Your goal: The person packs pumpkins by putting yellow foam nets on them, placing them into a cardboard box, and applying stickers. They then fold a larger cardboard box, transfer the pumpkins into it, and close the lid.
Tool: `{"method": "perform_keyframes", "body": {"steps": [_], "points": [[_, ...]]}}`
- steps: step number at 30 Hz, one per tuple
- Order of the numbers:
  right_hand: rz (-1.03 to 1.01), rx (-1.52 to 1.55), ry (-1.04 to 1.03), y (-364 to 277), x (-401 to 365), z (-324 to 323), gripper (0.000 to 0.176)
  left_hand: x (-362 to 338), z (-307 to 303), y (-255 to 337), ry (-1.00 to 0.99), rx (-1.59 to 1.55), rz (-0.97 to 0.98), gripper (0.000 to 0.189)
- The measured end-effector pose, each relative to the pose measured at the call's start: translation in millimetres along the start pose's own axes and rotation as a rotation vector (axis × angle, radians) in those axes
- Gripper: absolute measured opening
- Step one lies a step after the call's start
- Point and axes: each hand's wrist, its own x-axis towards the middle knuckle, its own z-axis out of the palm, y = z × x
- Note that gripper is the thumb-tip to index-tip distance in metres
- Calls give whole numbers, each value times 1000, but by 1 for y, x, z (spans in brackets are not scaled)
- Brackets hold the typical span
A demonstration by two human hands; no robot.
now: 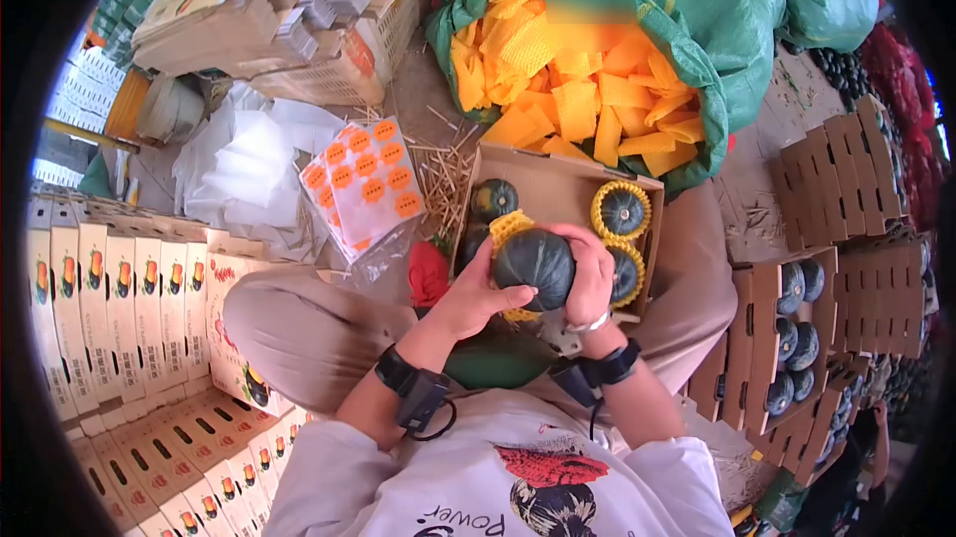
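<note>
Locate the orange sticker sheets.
Head view, left of centre: the sticker sheets lie between the white paper and the open pumpkin box, beside scattered wooden sticks.

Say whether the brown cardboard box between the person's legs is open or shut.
Open: no lid covers the brown cardboard box, and round, dark green squashes in yellow foam nets show inside.

Two bare hands (468, 300) hold one round dark-green squash (535, 270), with two yellow-foam-netted squashes (622, 211) right in one brown cardboard box (563, 178).

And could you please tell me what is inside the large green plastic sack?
Orange-yellow mesh foam pieces show inside its mouth; whatever lies beneath them is covered.
</note>
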Motion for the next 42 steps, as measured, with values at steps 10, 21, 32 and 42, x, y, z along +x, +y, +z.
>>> {"method": "perform_keyframes", "body": {"steps": [10, 21, 32, 42], "points": [[666, 737, -267, -18, -48, -13, 31, -44, 19, 15, -430, -584, -239, 62], [369, 509, -19, -28, -62, -21, 43, -55, 22, 12, -74, 55, 124, 63], [463, -241, -262, -4, 16, -64, 33, 30, 38, 16, -44, 1458, 573, 70], [-47, -1375, -311, 24, 73, -88, 78, 141, 53, -36, 130, 1843, 128, 73]]}}
